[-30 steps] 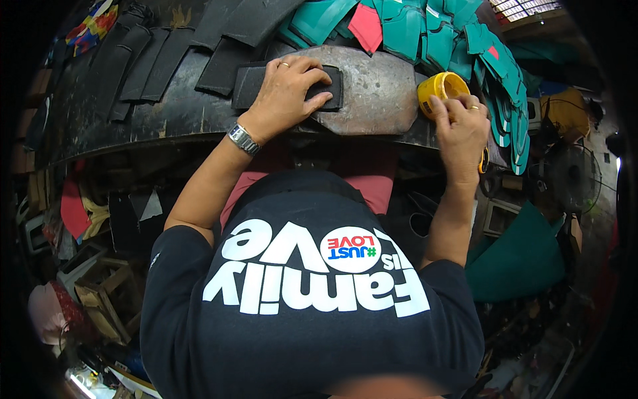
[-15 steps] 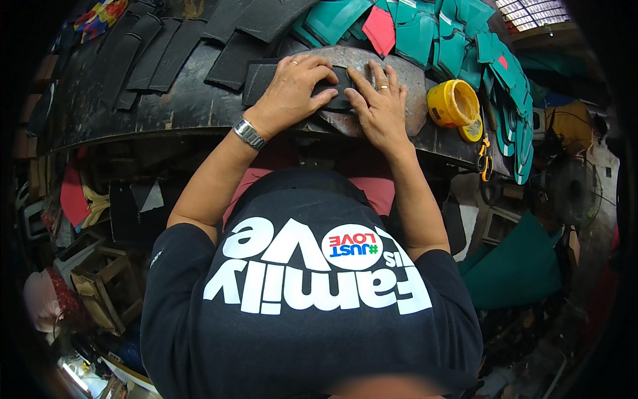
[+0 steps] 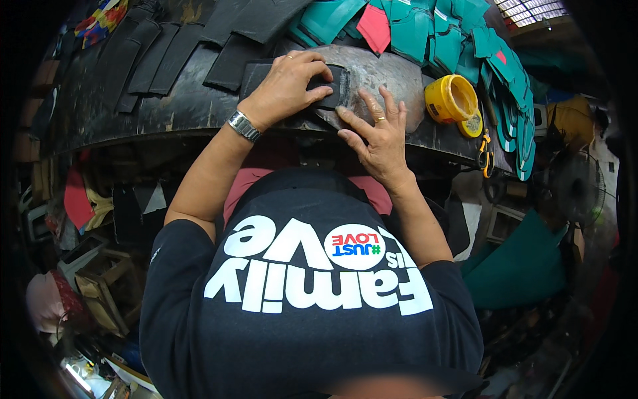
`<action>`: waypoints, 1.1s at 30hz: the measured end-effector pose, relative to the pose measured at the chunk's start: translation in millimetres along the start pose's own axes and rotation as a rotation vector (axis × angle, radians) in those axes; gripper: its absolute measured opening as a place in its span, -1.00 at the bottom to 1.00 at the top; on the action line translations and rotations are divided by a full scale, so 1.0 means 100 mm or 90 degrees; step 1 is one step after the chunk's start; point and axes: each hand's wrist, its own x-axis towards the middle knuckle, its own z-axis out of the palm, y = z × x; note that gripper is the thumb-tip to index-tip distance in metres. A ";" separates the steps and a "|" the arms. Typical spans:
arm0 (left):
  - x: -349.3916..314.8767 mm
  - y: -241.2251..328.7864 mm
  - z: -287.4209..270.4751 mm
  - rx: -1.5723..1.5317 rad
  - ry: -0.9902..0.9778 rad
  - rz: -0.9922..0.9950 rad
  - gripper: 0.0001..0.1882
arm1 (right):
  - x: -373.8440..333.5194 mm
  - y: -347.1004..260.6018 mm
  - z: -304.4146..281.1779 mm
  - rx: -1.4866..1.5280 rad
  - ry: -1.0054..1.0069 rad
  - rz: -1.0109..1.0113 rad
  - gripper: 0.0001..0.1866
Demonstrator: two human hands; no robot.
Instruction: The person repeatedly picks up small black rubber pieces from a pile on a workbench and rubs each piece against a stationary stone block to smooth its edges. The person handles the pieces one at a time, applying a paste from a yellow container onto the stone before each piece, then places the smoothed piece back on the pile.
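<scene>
A flat black piece of fabric or padding (image 3: 338,86) with a raised or folded right end lies on the worn grey slab (image 3: 392,70) at the table's near edge. My left hand (image 3: 287,85), wearing a ring and a metal watch, rests over it with curled fingers and thumb pinching down on it. My right hand (image 3: 382,136), ringed too, has its fingers spread. Its index fingertip is by the piece's near right corner; whether it touches is hard to tell. The palm hangs in front of the table edge.
Several black pieces (image 3: 174,60) lie at the left of the dark table (image 3: 189,106). Teal pieces (image 3: 409,36) and a red piece (image 3: 374,30) are piled at the back right. A yellow tub (image 3: 442,100) and orange-handled scissors (image 3: 485,154) are on the right.
My right hand has drawn back toward me off the black piece, uncovering its right end. My left hand has shifted slightly left and stays on the piece.
</scene>
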 end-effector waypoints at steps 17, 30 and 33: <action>0.17 0.20 -0.31 0.048 -0.067 -0.095 -0.50 | 0.11 0.16 -0.03 0.188 0.074 -0.050 -0.54; 0.57 -1.82 -1.26 -0.179 0.285 -0.436 -0.43 | 0.32 0.23 0.20 0.227 0.168 0.144 -0.32; 0.61 -2.06 -0.97 0.180 0.200 -0.404 -0.41 | 0.31 0.21 0.18 0.192 0.151 0.158 -0.29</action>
